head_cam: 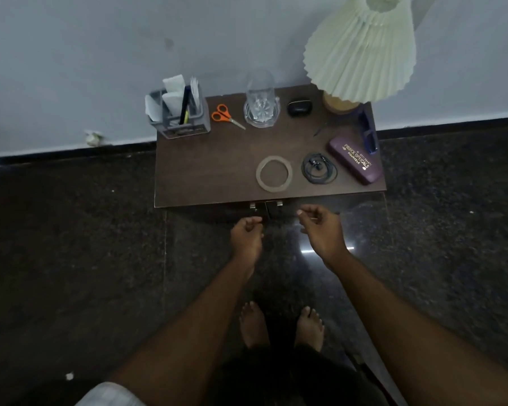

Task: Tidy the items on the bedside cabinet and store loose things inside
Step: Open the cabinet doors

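Note:
The dark wooden bedside cabinet (206,171) carries orange-handled scissors (225,115), a clear glass (261,108), a black earbud case (299,106), a tape ring (274,173), a coiled black cable (319,168), a purple spectacle case (355,159) and blue glasses (367,132). Two metal door handles (266,205) show at its front edge. My left hand (247,237) hangs just below the handles with fingers loosely curled, holding nothing. My right hand (321,230) hovers to the right of them, fingers also loosely curled and empty.
A grey organiser (179,115) with papers and pens stands at the cabinet's back left corner. A pleated cream lamp (361,51) rises at the back right. Dark polished floor surrounds the cabinet; my bare feet (282,326) stand in front of it.

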Action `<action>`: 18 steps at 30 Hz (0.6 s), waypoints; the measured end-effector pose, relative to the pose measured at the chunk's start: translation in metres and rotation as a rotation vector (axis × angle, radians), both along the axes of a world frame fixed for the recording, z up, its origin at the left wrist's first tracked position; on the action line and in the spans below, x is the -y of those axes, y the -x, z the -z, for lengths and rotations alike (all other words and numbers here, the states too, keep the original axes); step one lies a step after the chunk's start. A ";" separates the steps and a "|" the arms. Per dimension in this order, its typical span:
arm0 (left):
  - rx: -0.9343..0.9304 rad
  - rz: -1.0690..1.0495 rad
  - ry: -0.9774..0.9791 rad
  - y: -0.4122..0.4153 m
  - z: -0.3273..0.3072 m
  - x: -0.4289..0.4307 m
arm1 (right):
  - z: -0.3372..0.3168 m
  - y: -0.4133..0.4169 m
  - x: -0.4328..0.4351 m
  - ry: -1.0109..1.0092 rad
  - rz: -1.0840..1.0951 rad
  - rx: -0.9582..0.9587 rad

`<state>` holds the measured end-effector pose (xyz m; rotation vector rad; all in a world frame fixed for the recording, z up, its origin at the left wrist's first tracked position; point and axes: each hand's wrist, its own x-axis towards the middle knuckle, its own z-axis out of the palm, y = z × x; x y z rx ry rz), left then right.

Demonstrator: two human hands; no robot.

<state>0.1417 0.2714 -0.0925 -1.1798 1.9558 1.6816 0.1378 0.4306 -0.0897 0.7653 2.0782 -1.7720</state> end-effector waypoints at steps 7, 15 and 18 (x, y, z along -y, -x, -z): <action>-0.065 -0.011 0.075 0.008 0.061 0.014 | 0.051 0.005 0.021 -0.014 -0.038 -0.018; -0.156 -0.055 0.010 0.021 0.127 0.019 | 0.127 0.024 0.035 -0.115 -0.041 -0.064; -0.189 -0.048 -0.014 0.023 0.144 0.020 | 0.144 0.023 0.033 -0.153 -0.093 -0.125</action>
